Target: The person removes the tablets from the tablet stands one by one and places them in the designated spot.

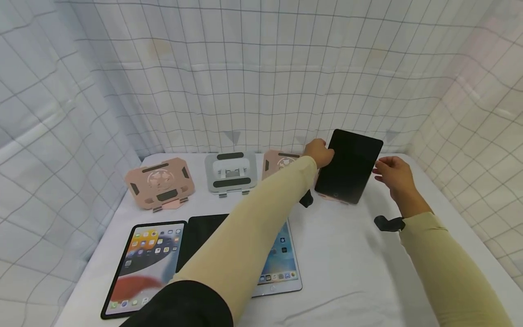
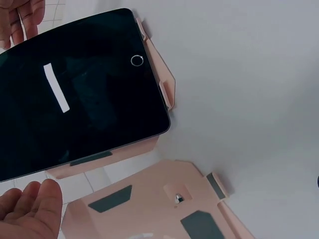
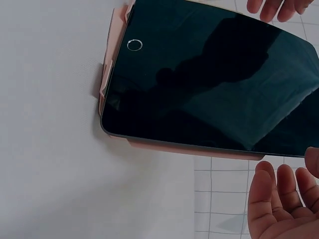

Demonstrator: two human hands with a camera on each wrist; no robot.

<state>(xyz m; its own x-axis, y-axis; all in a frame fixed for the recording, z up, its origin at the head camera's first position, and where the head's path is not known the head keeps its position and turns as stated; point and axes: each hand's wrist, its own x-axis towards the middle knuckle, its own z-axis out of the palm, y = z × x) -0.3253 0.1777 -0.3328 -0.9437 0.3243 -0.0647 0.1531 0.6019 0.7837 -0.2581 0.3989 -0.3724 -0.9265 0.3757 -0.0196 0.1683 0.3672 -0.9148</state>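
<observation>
A black tablet [image 1: 349, 165] leans upright on a pink tablet stand [image 2: 158, 69], whose lower hooks show under the tablet's bottom edge. At the tablet's upper left edge is my left hand [image 1: 318, 153], its thumb overlapping the edge. In the left wrist view the left fingers [image 2: 37, 204] lie just outside the tablet, apart from it. My right hand [image 1: 394, 175] is beside the right edge, fingers loosely bent. Seen from the right wrist, the right thumb [image 3: 312, 160] meets the tablet's edge while the other fingers stay clear. Most of the stand is hidden behind the tablet.
Another pink stand [image 1: 282, 160] stands close to the left, partly behind my left arm. Farther left are a grey stand [image 1: 231, 172] and a pink one [image 1: 160, 182]. Tablets lie in front: a lit one [image 1: 145, 268], a dark one [image 1: 200, 231] and a white-framed one [image 1: 282, 286].
</observation>
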